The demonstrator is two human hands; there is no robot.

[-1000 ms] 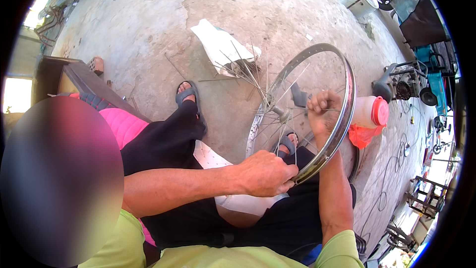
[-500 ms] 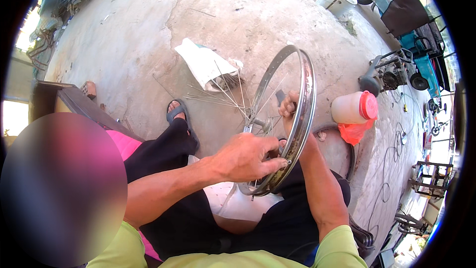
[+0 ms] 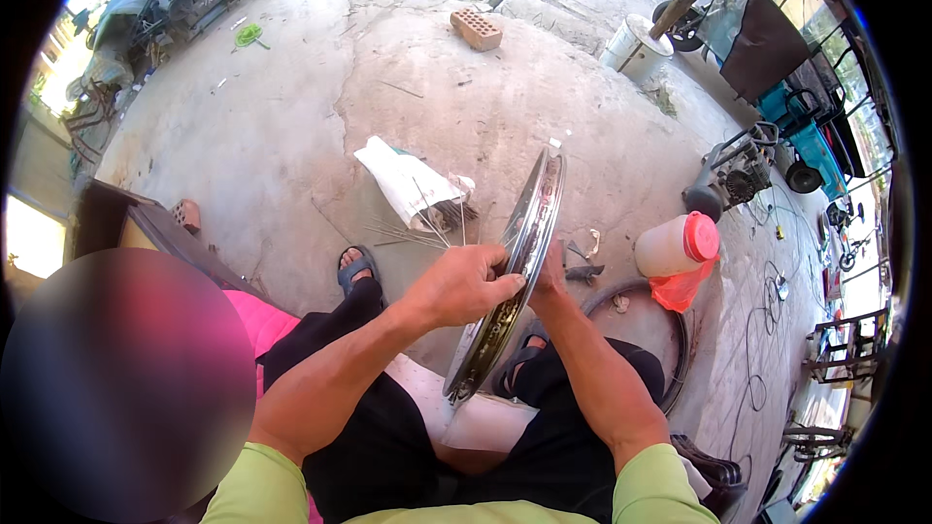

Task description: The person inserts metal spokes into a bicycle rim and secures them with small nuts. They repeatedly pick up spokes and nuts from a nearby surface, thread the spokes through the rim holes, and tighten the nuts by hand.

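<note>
Between my knees a metal bicycle wheel rim [image 3: 482, 354] stands upright, nearly edge-on to me. Loose spokes [image 3: 406, 232] fan out on its left side. My left hand [image 3: 454, 284] is closed at the rim's near left edge, its thumb pressed on the outer face. Behind the rim's right side is my right hand [image 3: 550, 270]; its fingers are mostly hidden by the rim. The hub is out of sight behind my left hand and the rim. Ahead of the wheel lies a white sack [image 3: 393, 178] with a bundle of thin dark rods at its mouth.
A whitish plastic jar with a red lid [image 3: 668, 245] stands on the right by a red bag [image 3: 682, 289]. A tyre [image 3: 682, 349] lies near my right knee. Farther off are a brick [image 3: 476, 29], a white bucket [image 3: 636, 47] and a machine [image 3: 733, 175]. A wooden piece [image 3: 184, 243] stands left.
The wheel has turned more edge-on and dropped lower, its top tipping away. My left hand has shifted up along the rim. My right hand's fingers, visible before, are now behind the rim.
</note>
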